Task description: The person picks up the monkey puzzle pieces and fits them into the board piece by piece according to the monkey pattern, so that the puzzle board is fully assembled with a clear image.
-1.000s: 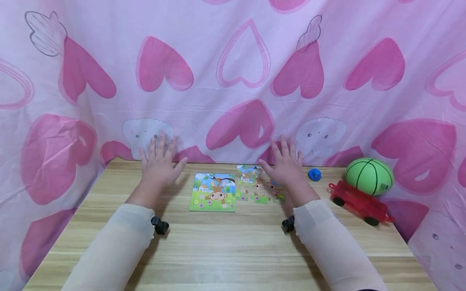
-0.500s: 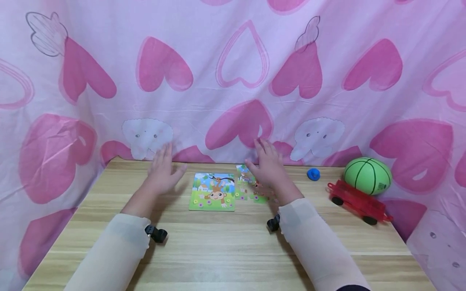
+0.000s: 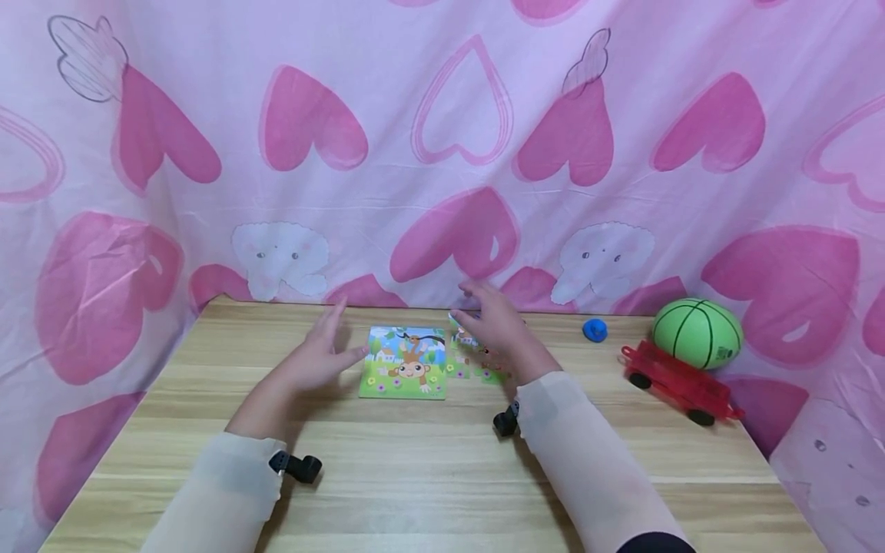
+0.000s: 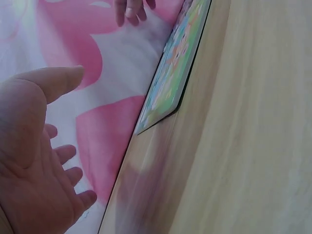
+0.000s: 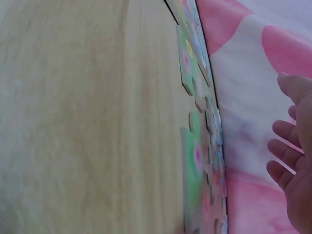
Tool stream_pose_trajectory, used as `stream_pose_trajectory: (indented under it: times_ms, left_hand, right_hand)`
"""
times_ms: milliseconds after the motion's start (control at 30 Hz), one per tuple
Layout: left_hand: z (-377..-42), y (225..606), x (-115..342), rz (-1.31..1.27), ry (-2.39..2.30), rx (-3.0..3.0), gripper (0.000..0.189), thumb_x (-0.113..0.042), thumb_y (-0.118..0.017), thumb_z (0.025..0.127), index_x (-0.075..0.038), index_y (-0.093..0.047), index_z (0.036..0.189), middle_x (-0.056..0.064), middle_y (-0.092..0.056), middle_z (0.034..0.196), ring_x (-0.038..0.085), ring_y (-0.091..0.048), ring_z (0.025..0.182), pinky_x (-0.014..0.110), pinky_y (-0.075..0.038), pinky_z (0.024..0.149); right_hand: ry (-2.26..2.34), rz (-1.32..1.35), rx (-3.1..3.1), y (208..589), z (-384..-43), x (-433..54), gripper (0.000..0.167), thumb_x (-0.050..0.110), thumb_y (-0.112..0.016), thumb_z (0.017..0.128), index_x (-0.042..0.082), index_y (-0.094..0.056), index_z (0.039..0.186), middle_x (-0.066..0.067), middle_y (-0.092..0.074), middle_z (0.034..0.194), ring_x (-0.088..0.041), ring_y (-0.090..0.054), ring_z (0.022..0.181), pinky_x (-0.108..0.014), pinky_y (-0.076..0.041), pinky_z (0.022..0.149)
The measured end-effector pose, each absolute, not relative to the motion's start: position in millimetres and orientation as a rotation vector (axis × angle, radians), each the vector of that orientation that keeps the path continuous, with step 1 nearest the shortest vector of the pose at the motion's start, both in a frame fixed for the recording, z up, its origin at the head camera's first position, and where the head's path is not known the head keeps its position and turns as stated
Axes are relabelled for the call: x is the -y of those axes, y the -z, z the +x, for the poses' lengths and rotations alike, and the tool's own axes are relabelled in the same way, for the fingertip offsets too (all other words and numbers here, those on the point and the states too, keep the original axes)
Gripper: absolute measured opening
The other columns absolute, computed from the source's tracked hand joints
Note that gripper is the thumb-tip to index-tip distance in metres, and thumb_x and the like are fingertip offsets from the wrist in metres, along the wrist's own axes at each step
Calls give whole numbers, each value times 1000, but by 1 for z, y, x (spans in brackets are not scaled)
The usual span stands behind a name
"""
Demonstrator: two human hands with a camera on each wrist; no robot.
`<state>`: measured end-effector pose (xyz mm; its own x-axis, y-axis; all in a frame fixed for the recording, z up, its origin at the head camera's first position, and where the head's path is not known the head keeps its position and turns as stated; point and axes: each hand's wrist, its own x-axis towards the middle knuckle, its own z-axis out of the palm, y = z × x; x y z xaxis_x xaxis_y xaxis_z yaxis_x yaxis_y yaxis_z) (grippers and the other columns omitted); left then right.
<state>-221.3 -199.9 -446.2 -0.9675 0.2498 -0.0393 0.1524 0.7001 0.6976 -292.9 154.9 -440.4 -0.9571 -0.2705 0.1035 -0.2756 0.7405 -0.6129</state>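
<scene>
A square monkey picture board (image 3: 404,364) lies flat on the wooden table. Loose jigsaw pieces (image 3: 458,362) are spread just right of it, partly hidden beneath my right hand (image 3: 499,319). That hand hovers over them with relaxed fingers and holds nothing; in the right wrist view the pieces (image 5: 194,161) lie apart from it. To the left of the board, my left hand (image 3: 321,349) is held above the table, its thumb pointing toward the board's edge. In the left wrist view its fingers (image 4: 68,153) are loosely bent around nothing, and the board (image 4: 173,68) is beyond them.
At the right stand a red toy wagon (image 3: 681,384) and a green ball (image 3: 698,332) behind it. A small blue object (image 3: 594,330) sits near the table's back edge. A pink heart-patterned curtain (image 3: 456,115) hangs directly behind the table (image 3: 415,476).
Both hands have come down from spread, raised positions at the back. The left has drawn nearer the board's left side; the right has shifted left over the jigsaw pieces.
</scene>
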Motion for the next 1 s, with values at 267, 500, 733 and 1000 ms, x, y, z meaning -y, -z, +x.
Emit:
stream_pose_trajectory:
  times_ms: [267,500,733,1000]
  left_hand:
    - [-217,453,196,371,-1131,-2692,104,-46,-74,99,-22,-6,175,20,-7,181,50,-11,166,76,-19,128]
    - [-213,456,198,417,-1075,-2618,105,-44,-79,94,-17,-16,173,16,-13,181,46,-11,167,72,-17,131]
    - [-213,465,199,466,-1026,-2594,106,-42,-84,90,-17,-22,172,13,-17,181,44,-12,168,71,-16,132]
    - [-212,465,194,502,-940,-2616,99,-41,-83,90,-15,-30,170,11,-21,180,44,-16,167,75,-21,130]
  right_hand:
    - [-1193,427,2952,451,-299,-158,61,38,-72,103,26,-51,159,2,-54,159,-28,-57,145,-52,-47,124]
    - [-1229,371,2997,459,-308,-160,57,32,-75,102,25,-57,155,3,-53,160,-24,-54,146,-51,-43,127]
    - [-1314,334,3047,466,-315,-161,53,25,-77,100,22,-62,152,2,-59,151,-22,-56,139,-49,-44,127]
    - [-1358,276,3053,469,-319,-161,53,22,-79,98,23,-64,149,2,-57,153,-23,-54,139,-50,-44,127]
